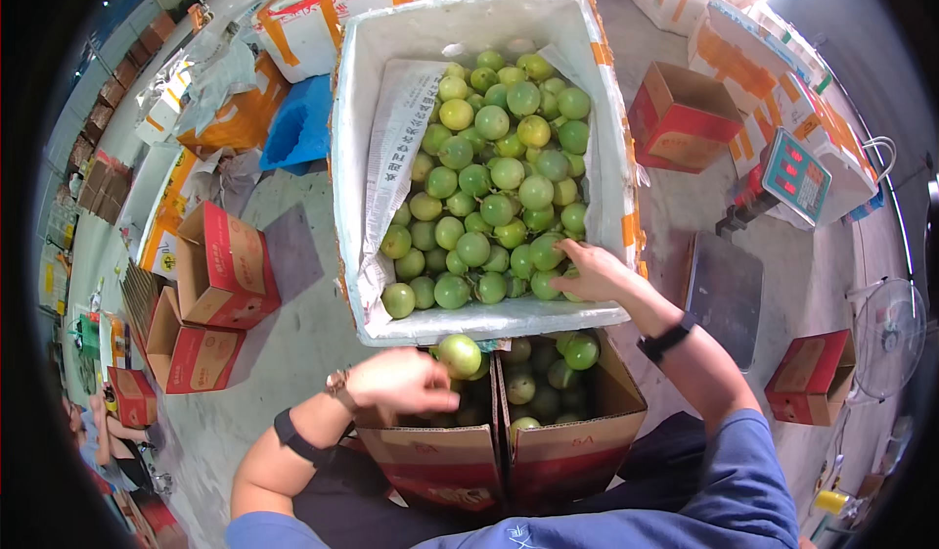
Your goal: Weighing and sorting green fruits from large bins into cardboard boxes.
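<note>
A white foam box [348,109] lined with a printed sheet [399,128] holds many round green to yellow-green passion fruit [492,177]. At its near right corner, my right hand [592,273] reaches in, with index finger and thumb curved round a fruit mostly hidden beneath them. My left hand [403,381] is above the left carton [430,466], its fingers smeared by motion. Right beside those fingers is a loose passion fruit [458,355]; whether the hand touches it is unclear. More fruit lies in the right carton [572,466], which stands against the left one.
Open red-and-brown cartons stand at left [230,265] and right [685,123]. A scale platform [724,295] with a display [797,177] stands right. A fan [888,339] is at far right. A blue tub [298,123] and taped foam boxes [342,11] lie beyond.
</note>
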Action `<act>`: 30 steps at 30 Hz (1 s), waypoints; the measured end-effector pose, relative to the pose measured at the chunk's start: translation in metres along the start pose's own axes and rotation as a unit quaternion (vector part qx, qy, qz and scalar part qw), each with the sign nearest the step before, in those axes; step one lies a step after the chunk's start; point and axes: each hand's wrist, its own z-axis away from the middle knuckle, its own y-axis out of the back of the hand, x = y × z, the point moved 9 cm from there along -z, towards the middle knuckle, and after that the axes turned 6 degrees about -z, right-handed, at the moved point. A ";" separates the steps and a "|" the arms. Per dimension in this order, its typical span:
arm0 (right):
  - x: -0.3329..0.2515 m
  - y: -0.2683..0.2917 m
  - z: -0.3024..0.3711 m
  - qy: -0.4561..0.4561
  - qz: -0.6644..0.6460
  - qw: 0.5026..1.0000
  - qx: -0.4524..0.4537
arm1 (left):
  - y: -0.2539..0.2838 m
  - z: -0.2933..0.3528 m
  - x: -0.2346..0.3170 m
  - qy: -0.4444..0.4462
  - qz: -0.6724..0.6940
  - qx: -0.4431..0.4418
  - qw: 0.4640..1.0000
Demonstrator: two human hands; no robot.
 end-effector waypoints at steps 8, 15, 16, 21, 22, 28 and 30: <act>0.066 -0.057 -0.015 -0.188 -0.261 0.945 -0.068 | 0.071 -0.105 -0.079 0.170 -0.196 0.227 0.939; 0.077 -0.081 -0.021 -0.291 -0.503 0.808 -0.098 | 0.042 -0.135 -0.129 0.136 0.472 0.181 0.852; 0.078 -0.092 -0.017 -0.317 -0.522 0.783 -0.119 | 0.031 -0.138 -0.129 0.152 0.522 0.136 0.828; 0.061 -0.101 -0.009 -0.250 -0.625 0.720 -0.168 | 0.025 -0.159 -0.079 0.015 0.691 -0.009 0.723; 0.058 -0.098 -0.005 -0.254 -0.639 0.703 -0.182 | 0.026 -0.160 -0.072 0.025 0.696 -0.010 0.718; -0.023 -0.047 0.056 -0.065 -0.616 0.686 -0.382 | 0.043 -0.109 0.029 -0.147 0.688 -0.152 0.694; -0.043 -0.046 0.089 -0.018 -0.453 0.775 -0.441 | 0.032 -0.103 0.057 -0.144 0.515 -0.108 0.838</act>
